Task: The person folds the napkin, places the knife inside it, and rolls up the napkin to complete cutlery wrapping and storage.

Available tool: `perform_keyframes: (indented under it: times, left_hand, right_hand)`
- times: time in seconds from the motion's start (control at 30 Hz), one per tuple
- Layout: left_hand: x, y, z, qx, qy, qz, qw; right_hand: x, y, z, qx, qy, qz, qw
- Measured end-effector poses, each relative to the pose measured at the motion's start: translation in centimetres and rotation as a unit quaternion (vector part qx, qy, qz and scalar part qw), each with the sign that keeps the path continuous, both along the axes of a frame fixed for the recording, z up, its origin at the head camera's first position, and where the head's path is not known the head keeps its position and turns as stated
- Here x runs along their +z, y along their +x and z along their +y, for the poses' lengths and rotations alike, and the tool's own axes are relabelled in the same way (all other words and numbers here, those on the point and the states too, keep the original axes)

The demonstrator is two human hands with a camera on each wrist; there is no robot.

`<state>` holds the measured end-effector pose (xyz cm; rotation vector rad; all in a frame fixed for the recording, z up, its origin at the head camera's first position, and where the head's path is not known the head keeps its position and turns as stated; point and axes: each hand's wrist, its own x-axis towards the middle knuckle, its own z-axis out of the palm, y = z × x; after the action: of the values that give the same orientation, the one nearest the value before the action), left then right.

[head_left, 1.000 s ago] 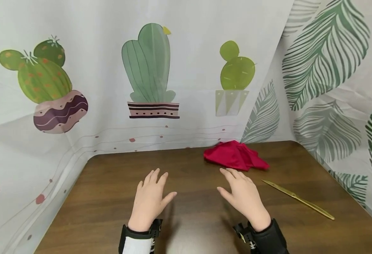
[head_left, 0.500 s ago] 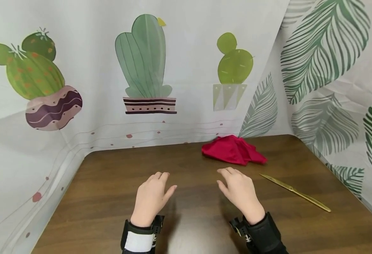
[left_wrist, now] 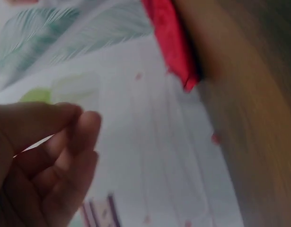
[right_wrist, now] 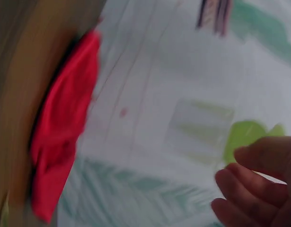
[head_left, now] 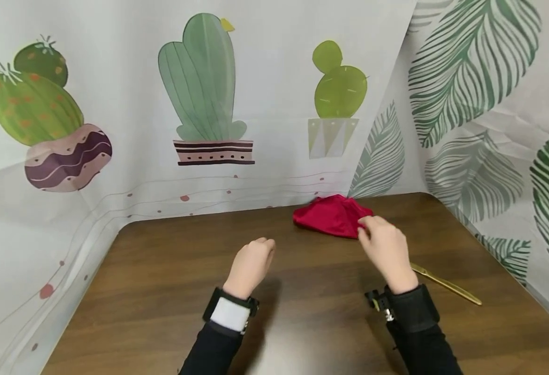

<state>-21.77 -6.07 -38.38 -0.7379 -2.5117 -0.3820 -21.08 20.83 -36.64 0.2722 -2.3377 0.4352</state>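
Observation:
My left hand (head_left: pixel 251 263) hovers over the middle of the wooden table with nothing in it. Its fingers are loosely bent, and the thumb tip lies right by the index fingertip in the left wrist view. Crumpled red cloth (head_left: pixel 328 216) lies at the table's back edge and shows in both wrist views. My right hand (head_left: pixel 389 250), also holding nothing, is in front of the cloth's right end and overlaps it in the head view. Its fingers (right_wrist: pixel 244 194) are loosely curled, a gap left below the thumb. A gold table knife (head_left: pixel 448 285) lies to its right, blade partly hidden behind that hand.
The brown table (head_left: pixel 162 291) has rounded back corners. Behind it hangs a white curtain (head_left: pixel 279 78) printed with cacti, and leaf-patterned fabric (head_left: pixel 471 94) hangs along the right side.
My right hand has moved right and forward to the cloth, now covering part of the knife. My left hand has moved right and forward, its fingers bending in. The head view has shifted slightly.

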Motion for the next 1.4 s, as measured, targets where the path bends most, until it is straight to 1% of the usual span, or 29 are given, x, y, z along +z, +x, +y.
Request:
perform_keyframes:
  times: [0.1,0.17,0.23,0.37,0.47,0.57,0.63,0.77,0.87,0.97,1.07,1.27,1.4]
  left_hand:
    - [-0.2,-2.3,2.4,-0.009,-0.015,-0.012,0.9998]
    - [-0.5,-3.8,4.0,-0.011,-0.029,-0.018,0.9994]
    - [-0.7,-5.0,5.6,-0.014,-0.046,-0.029,0.9984]
    - [-1.5,-7.0,8.2,-0.024,-0.087,-0.04,0.9952]
    - [-2.5,-8.0,9.9,-0.038,-0.113,-0.05,0.9916]
    - [-3.6,-8.3,11.3,-0.049,-0.126,-0.071,0.9882]
    - [-4.3,-8.3,12.1,-0.057,-0.135,-0.09,0.9851]
    - [-5.9,-8.6,13.7,-0.061,-0.156,-0.092,0.9817]
    - [-7.0,-8.9,14.7,-0.052,-0.168,-0.093,0.98]
    - [-7.7,-9.0,15.6,-0.042,-0.17,-0.101,0.9793]
    - [-8.0,-8.9,16.3,-0.034,-0.174,-0.11,0.978]
    - [-8.0,-8.8,17.4,-0.015,-0.184,-0.126,0.9746]
    - [-8.1,-8.9,18.3,-0.004,-0.185,-0.132,0.9737]
  right_hand:
    - [0.1,-1.9,2.2,-0.024,0.0,0.003,1.0]
    - [0.0,-3.2,3.4,-0.034,0.001,-0.004,0.999]
    - [-0.3,-4.3,4.4,-0.04,0.002,-0.017,0.999]
    - [-1.3,-6.0,5.7,-0.049,-0.002,-0.073,0.996]
    - [-2.2,-6.9,6.2,-0.056,-0.018,-0.118,0.991]
    - [-3.4,-7.3,6.3,-0.069,-0.053,-0.166,0.982]
    - [-4.2,-7.5,6.3,-0.079,-0.076,-0.211,0.971]
    - [-5.6,-7.7,6.7,-0.095,-0.097,-0.287,0.948]
    - [-6.5,-7.8,6.9,-0.097,-0.095,-0.319,0.938]
    - [-7.2,-7.9,7.1,-0.095,-0.096,-0.339,0.931]
    - [-7.4,-7.9,7.2,-0.088,-0.096,-0.347,0.929]
    - [-7.5,-8.1,7.6,-0.076,-0.096,-0.341,0.932]
    - [-7.7,-8.2,8.1,-0.077,-0.11,-0.338,0.932]
